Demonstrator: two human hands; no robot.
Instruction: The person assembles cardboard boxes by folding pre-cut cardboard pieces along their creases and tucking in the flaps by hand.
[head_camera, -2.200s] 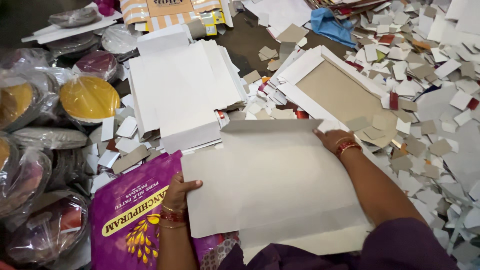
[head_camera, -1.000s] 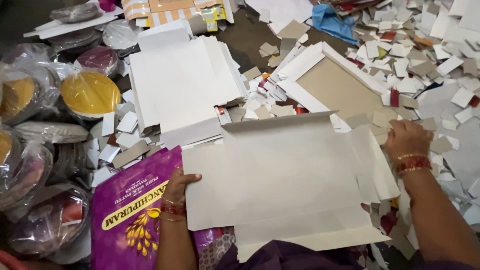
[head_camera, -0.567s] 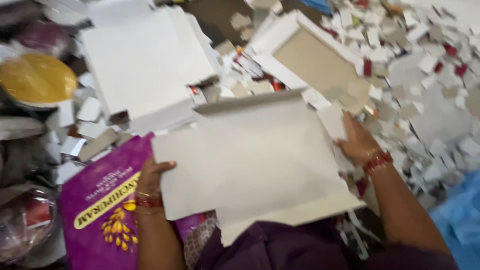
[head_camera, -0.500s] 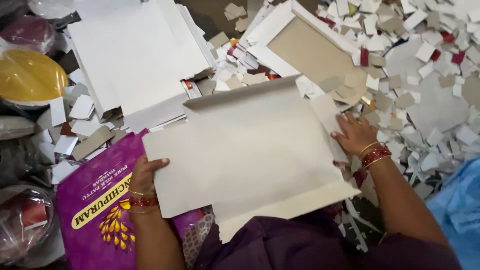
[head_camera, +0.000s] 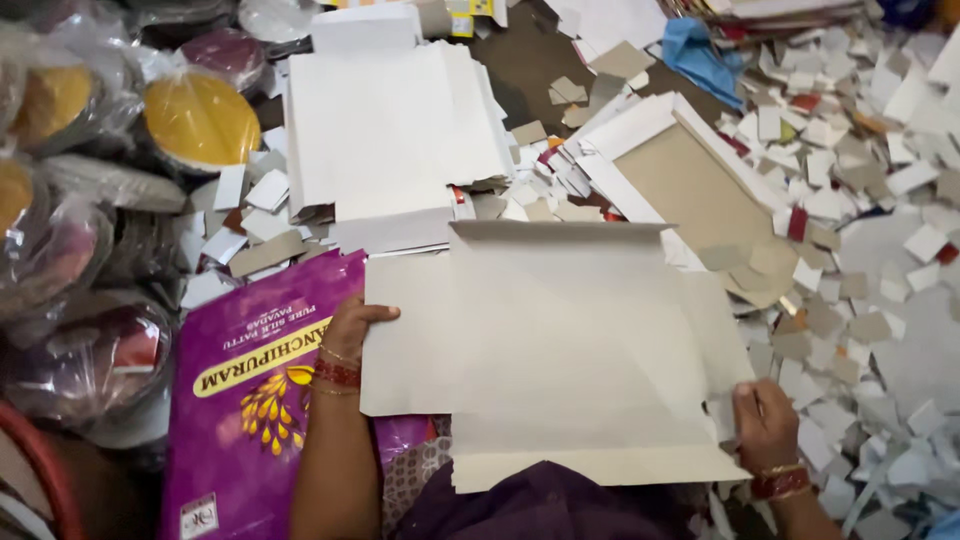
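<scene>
Head view shows both hands holding a flat grey cardboard sheet (head_camera: 560, 350) with flaps, lying over the person's lap. Left hand (head_camera: 352, 325) grips its left edge, thumb on top. Right hand (head_camera: 765, 422) pinches the lower right corner, fingers closed on it. Under the left arm lies a purple bag (head_camera: 240, 400). Farther away are a stack of white sheets (head_camera: 390, 130) and scattered paper scraps (head_camera: 860, 200).

Left hand (head_camera: 352, 322) fingers hidden under cardboard sheet (head_camera: 560, 350).
</scene>
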